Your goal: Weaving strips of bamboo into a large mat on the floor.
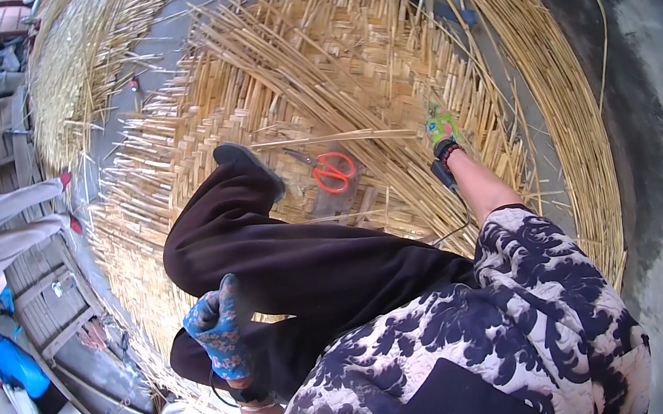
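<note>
My right hand [440,124], in a green patterned glove, has its fingers closed at the end of pale split reeds [364,134] lying across the others. My left hand [216,323], in a blue patterned glove, is curled near my dark trouser leg; what it holds, if anything, is hidden. Orange-handled scissors [335,171] rest on a small grayish object amid a woven reed mat [151,148], left of my right hand. A bundle of long loose reeds [285,68] lies diagonally over the mat. My bent leg and shoe [248,168] are on the mat.
Reed piles lie at the upper left [73,57] and right [554,88], beside a stained concrete edge [654,184]. At the far left another person's legs [14,207] stretch over a wooden bench [55,304], among blue bags [19,365], clutter and a metal container.
</note>
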